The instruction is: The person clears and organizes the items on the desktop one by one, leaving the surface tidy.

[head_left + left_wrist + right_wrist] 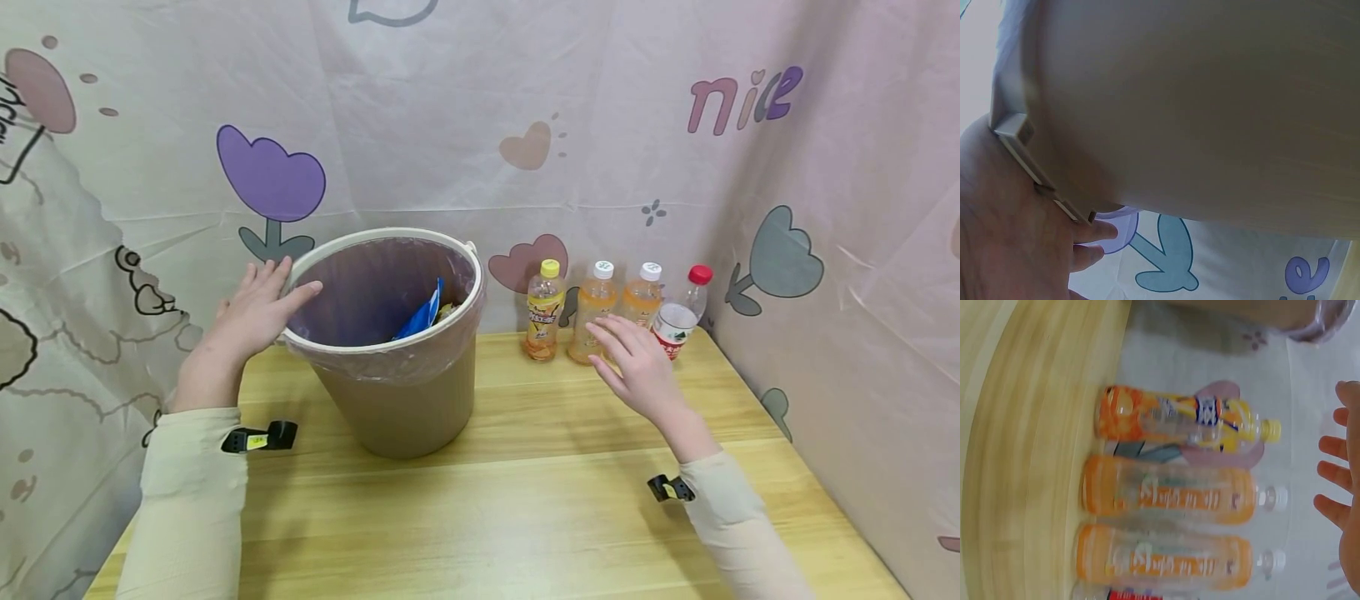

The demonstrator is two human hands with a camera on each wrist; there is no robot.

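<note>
A grey-brown trash bin (405, 408) lined with a clear plastic bag stands on the wooden table. My left hand (255, 312) rests against the left side of its pale rim, fingers extended and thumb reaching over the edge. In the left wrist view the palm touches the rim (1019, 140). My right hand (637, 367), empty with fingers spread, hovers in front of the bottles. These are a yellow-capped bottle (1179, 419), two white-capped orange-labelled bottles (1172, 490) and a red-capped bottle (678, 321). In the head view that hand partly covers the bottles on the right.
Inside the bin lies a blue wrapper (422, 318) with something yellowish beside it. A patterned curtain (420, 142) hangs behind the table (465, 525) and along both sides. The bottles stand in a row near the table's back right corner.
</note>
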